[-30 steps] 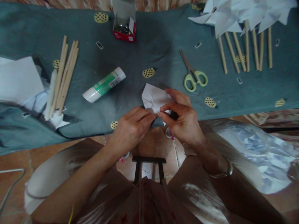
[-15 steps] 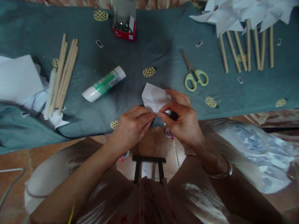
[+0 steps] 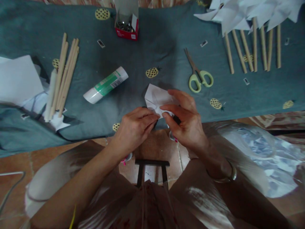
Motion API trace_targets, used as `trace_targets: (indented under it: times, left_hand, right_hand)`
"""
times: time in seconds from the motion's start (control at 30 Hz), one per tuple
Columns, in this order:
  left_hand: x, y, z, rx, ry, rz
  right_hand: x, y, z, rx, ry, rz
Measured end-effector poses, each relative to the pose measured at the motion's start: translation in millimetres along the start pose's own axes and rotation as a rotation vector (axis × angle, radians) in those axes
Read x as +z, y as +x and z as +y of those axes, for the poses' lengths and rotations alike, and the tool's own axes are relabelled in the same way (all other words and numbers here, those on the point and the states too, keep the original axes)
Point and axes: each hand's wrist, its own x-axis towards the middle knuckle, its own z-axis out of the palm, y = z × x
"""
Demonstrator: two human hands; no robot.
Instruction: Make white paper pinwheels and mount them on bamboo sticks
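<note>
A small creased sheet of white paper point(image 3: 152, 95) lies at the table's near edge, between my two hands. My left hand point(image 3: 135, 127) pinches its near corner between thumb and fingers. My right hand point(image 3: 187, 121) curls over the right side of the same paper, with thumb and index finger at a folded flap and the other fingers on the far edge. The underside of the paper is hidden. Beyond my hands lie a green and white glue stick point(image 3: 106, 85) on the left and scissors point(image 3: 197, 74) with light green handles on the right.
A red box point(image 3: 127, 31) of metal pieces stands open at the back. Wooden sticks point(image 3: 64, 76) and white paper sheets point(image 3: 20, 79) lie at the left. Paper pinwheels point(image 3: 252, 14) on sticks are at the back right. A plastic bag point(image 3: 269, 159) sits at the lower right.
My right thumb and index finger have parted slightly from my left fingertips and moved a little right, at the paper's flap. My left hand stays in place.
</note>
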Motion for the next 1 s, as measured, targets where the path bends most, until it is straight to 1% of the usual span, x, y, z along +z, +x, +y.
trace_targets:
  times: [0.17, 0.3, 0.47, 0.57, 0.67, 0.8, 0.9, 1.0]
  left_hand:
    - [-0.3, 0.4, 0.4, 0.001, -0.011, 0.002]
    - [-0.2, 0.5, -0.2, 0.002, -0.002, 0.002]
    - [0.2, 0.5, 0.0, -0.001, 0.010, 0.008]
    - [1.2, 0.4, 1.2, -0.022, 0.010, 0.022]
    - [2.8, 0.0, 1.8, -0.036, 0.007, 0.019]
    - [4.3, -0.2, 1.5, -0.021, 0.034, 0.014]
    - [4.3, -0.2, 1.3, 0.005, 0.064, 0.025]
    - [4.3, -0.4, 1.6, 0.021, 0.089, 0.033]
  right_hand:
    - [2.7, -3.0, 1.0, -0.094, -0.128, -0.026]
    - [4.5, -2.5, 0.9, -0.116, -0.171, -0.044]
    - [6.5, -1.8, -2.7, -0.164, -0.287, -0.068]
    - [11.3, -3.6, -4.2, -0.165, -0.262, -0.038]
    - [16.3, -5.2, -5.9, -0.109, -0.185, -0.031]
    - [17.8, -6.2, -7.9, -0.035, -0.135, -0.062]
    - [15.3, -8.1, -6.2, -0.048, -0.115, -0.063]
    - [10.4, -9.2, -1.8, -0.096, -0.100, -0.039]
